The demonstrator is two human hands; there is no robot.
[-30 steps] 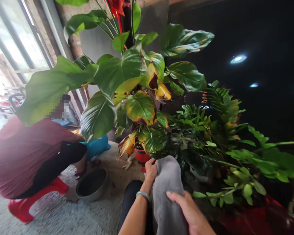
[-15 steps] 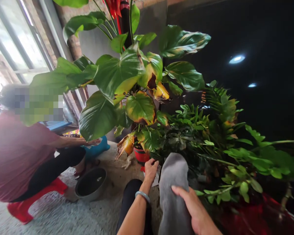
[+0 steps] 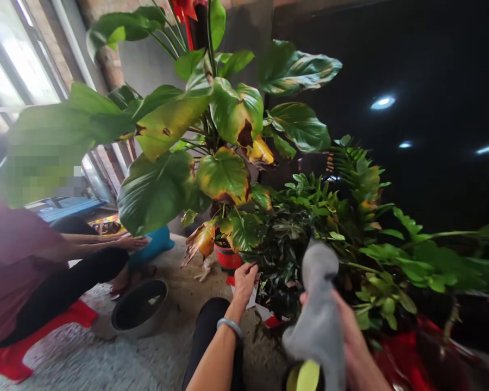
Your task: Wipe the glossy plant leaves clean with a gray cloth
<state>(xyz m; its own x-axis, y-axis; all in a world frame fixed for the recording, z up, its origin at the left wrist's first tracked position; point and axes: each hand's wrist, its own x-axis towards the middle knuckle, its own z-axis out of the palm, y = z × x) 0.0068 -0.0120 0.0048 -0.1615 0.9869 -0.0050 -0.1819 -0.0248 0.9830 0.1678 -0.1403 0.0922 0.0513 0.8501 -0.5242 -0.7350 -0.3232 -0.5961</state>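
My right hand (image 3: pixel 352 331) is closed around a grey sock (image 3: pixel 320 304) at the lower right. The sock hangs tilted, its rounded end up, and partly covers my fingers. My left hand (image 3: pixel 245 279), with a pale bangle (image 3: pixel 230 326) at the wrist, is held out beside the plants, its fingers curled together. Whatever those fingers hold, if anything, is too small to make out. Just below the sock, a yellow-green tab (image 3: pixel 308 376) on something dark shows at the bottom edge.
A large-leaved plant in a red pot (image 3: pixel 228 258) stands ahead, and bushy plants (image 3: pixel 305 222) fill the right. A person in a pink shirt (image 3: pixel 20 255) sits at left on a red stool (image 3: pixel 36 342), near a grey basin (image 3: pixel 140 307).
The sock has moved right and turned, and my right hand now shows behind it instead of its thumb lying on top. The view has shifted slightly right. My left hand keeps its pose.
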